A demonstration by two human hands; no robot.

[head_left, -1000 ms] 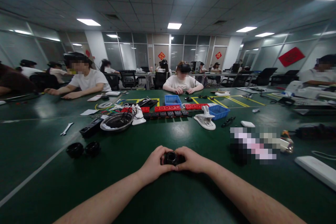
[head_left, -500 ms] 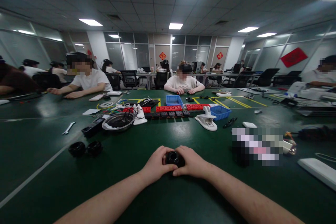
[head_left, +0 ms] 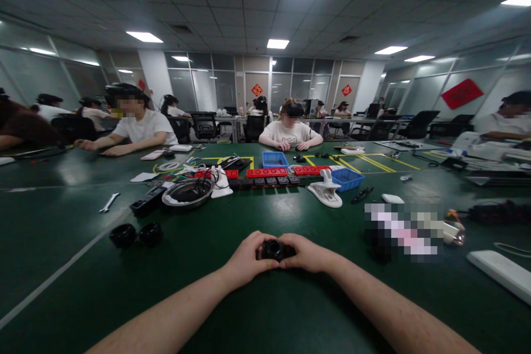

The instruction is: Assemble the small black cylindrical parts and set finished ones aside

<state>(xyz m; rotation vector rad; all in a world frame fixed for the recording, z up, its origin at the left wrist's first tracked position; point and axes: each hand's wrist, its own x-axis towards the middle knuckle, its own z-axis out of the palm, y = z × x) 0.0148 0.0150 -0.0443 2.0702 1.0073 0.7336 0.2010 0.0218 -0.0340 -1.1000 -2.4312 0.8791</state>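
Note:
Low over the green table, in front of me, is a black cylindrical part (head_left: 274, 249) with a round hole facing me. My left hand (head_left: 248, 257) is closed round its left side, with the thumb along the bottom. My right hand (head_left: 309, 254) curls in from the right, its fingertips and thumb at the dark right side of the part. Whether that dark area is a second black piece I cannot tell. Two thick black ring-shaped parts, a left one (head_left: 123, 236) and a right one (head_left: 150, 234), lie side by side to the left.
Across the table run red and black socket strips (head_left: 266, 172), near a blue bin (head_left: 347, 178) and a white clip base (head_left: 326, 192). A metal bowl (head_left: 187, 193) and a wrench (head_left: 109, 203) are left. A white bar (head_left: 500, 275) lies right. Other people sit around.
My right thumb and fingers have shifted slightly right and up, showing more of the dark area beside the part. My left hand keeps its grip.

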